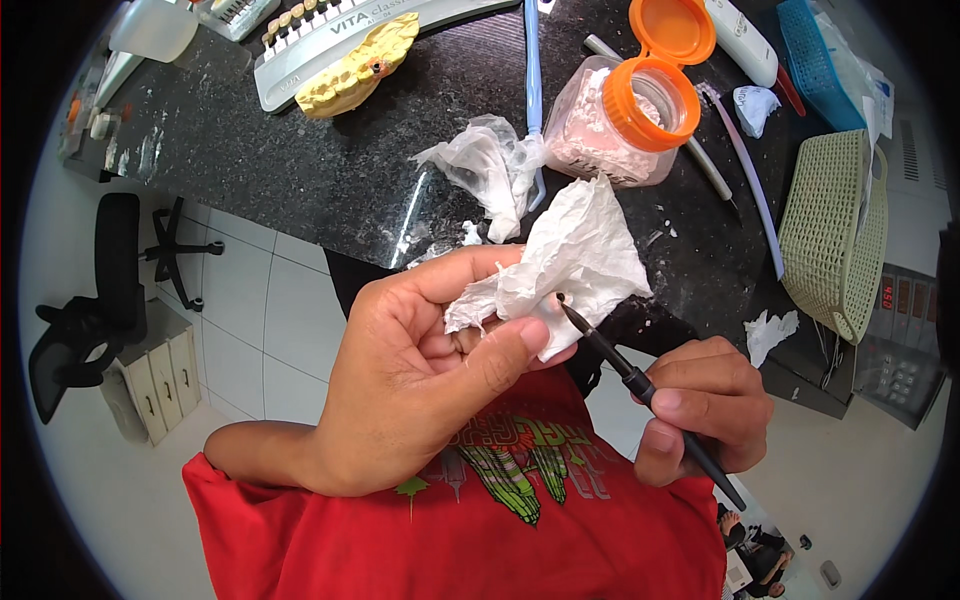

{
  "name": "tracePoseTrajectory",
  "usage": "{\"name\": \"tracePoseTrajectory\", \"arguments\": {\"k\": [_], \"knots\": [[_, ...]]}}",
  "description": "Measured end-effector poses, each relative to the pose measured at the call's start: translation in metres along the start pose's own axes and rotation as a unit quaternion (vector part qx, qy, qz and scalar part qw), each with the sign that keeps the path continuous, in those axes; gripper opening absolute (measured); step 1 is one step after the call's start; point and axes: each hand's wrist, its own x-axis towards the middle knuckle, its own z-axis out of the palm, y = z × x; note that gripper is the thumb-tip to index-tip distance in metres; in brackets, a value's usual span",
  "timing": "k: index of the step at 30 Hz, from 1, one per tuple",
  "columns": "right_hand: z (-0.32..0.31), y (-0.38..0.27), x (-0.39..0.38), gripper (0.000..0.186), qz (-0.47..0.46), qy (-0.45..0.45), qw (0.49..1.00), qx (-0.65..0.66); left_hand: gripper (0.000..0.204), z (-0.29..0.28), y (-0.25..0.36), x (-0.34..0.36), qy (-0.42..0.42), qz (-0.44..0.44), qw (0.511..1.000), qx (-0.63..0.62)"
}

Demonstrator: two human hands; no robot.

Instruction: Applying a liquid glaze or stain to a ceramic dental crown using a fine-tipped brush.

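Fine brushwork, apparently: slim black brush [610,353] at or just beside a tiny dark-centred piece [559,298] in crumpled white tissue [590,245].
Left hand [430,370] closed around the tissue; right hand [700,410] pinching the brush; steadiness seems called for. Lettering marks the grey plastic shade guide [310,62] on the speckled black table [300,180].

Lettering marks the tooth shade guide [330,48] at 11 o'clock and T-shirt [450,540] at 6; red digits [888,292] light the control panel [900,345] at 3.

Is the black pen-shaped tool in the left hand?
No, the right hand holds the black pen-shaped tool, while the left hand holds white tissue.
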Motion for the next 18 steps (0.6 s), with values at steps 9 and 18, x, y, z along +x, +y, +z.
{"name": "tracePoseTrajectory", "arguments": {"k": [9,18], "knots": [[-0.0009,0.0000,0.0002,0.024,0.001,-0.005,1.000,-0.002,0.042,0.0003,0.0012,-0.0004,-0.004,0.001,1.000,0.009],[0.0039,-0.0034,-0.0012,0.024,0.039,0.050,0.998,-0.010,0.041,-0.0003,0.0003,-0.0005,0.004,0.002,1.000,0.006]]}}
